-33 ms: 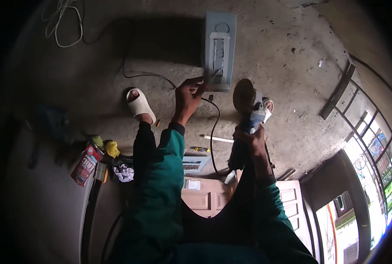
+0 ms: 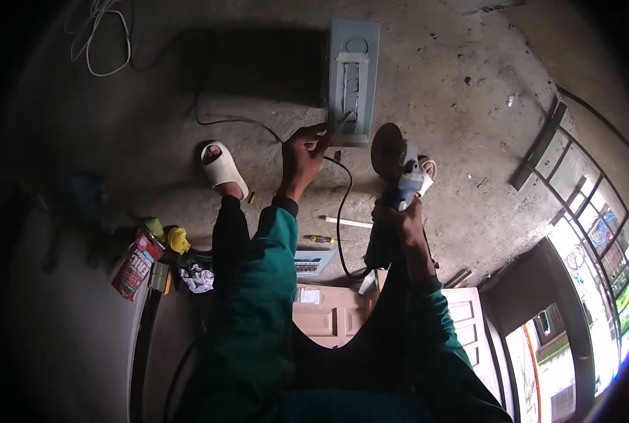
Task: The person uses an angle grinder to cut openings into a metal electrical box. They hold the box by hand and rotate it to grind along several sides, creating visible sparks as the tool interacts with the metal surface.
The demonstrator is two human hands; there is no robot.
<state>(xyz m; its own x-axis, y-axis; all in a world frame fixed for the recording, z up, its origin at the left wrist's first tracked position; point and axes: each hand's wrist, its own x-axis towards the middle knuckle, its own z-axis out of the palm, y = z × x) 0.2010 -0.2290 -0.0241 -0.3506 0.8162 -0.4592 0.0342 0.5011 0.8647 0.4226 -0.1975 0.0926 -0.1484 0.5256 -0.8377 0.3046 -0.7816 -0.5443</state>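
Note:
A grey metal box (image 2: 369, 84) stands on the concrete floor, with round knockouts and a long rectangle edged by tape strips and a rough scored line on its upper face. My left hand (image 2: 304, 154) has its fingers bent around the box's near left corner. In my right hand (image 2: 401, 217) is an angle grinder (image 2: 403, 185), gripped by its body. Its brown disc (image 2: 387, 150) is just right of the box's near end, apart from it. A black cord (image 2: 349, 187) runs past my left hand toward the grinder's rear.
My feet in pale slides flank the work. A white stick (image 2: 348, 222), a yellow screwdriver (image 2: 320, 240) and a grey panel (image 2: 316, 262) lie nearer me. At left are a red packet (image 2: 136, 268) and a yellow bag (image 2: 178, 240). A metal grille (image 2: 575, 144) leans at right.
The grinder in my right hand has shifted very slightly up and left. My left hand and the box stay in place.

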